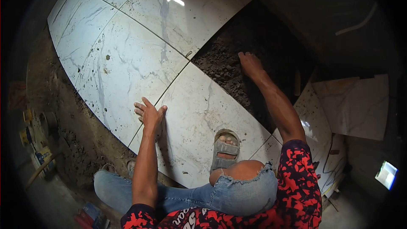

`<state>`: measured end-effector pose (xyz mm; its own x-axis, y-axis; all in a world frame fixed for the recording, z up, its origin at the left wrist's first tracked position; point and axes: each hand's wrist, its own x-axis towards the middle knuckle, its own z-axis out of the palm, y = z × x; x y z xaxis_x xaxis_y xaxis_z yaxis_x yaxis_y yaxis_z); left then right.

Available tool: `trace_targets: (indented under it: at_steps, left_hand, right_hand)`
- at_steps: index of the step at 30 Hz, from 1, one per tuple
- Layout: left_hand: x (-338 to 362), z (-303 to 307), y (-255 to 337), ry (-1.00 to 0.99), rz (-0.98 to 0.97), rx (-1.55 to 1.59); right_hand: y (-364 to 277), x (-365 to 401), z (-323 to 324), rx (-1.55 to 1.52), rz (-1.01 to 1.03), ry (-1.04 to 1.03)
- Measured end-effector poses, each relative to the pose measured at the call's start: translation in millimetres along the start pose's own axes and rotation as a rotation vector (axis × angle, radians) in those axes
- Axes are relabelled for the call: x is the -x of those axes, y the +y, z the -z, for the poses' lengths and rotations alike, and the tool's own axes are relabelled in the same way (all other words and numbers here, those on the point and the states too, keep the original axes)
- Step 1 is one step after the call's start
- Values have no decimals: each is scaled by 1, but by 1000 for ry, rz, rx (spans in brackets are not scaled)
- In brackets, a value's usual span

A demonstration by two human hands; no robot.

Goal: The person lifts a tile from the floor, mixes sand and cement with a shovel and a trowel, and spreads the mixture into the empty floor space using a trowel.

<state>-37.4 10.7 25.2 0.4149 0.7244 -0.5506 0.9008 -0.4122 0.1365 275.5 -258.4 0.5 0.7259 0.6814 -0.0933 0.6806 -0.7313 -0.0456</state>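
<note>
A few yellow and blue items (44,156) far left, too dim to tell if containers. Next, left hand (149,113) over glossy white marbled tiles (127,59), dirt-speckled; fingers splayed, nothing held. Grey sandal (219,162) planted mid-tile. Then dark, crumbly soil patch (231,78), right of centre, right hand (251,64) there, fingers curled, can't tell if gripping any. Pale slab (358,106) farther right.

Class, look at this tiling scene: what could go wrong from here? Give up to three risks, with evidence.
The right hand, ungloved, is at the rough dirt; grit might scrape it.
The sandal is on a tile bordering that dirt; weight might shift the tile.
Crumbs lie on the tiling; they could scratch it if ground underfoot.
</note>
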Motion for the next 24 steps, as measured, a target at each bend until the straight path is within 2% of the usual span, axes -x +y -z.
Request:
trace_targets:
  at_steps: [3, 5, 9, 11, 17, 22, 24]
  left_hand:
    - [-2, -1, 2, -21, 25, -10]
    - [-6, -9, -5, 22, 2, -47]
    - [-2, -2, 2, -18, 12, -25]
    - [-2, -2, 0, -19, 8, -16]
    - [-8, -10, -5, 6, 6, -23]
    - [-8, -10, -7, 0, -7, 9]
    - [-9, -12, -8, 3, -14, 4]
  right_hand:
    - [-10, 9, 6, -144, 131, 8]
    - [-35, 17, 8, -349, 320, -5]
    - [-78, 28, -13, -324, 285, -23]
    - [-83, 29, -14, -249, 187, -101]
    - [-74, 33, -15, -314, 330, -47]
    - [-71, 36, -17, -454, 279, -100]
    - [-72, 38, -17, -684, 164, 135]
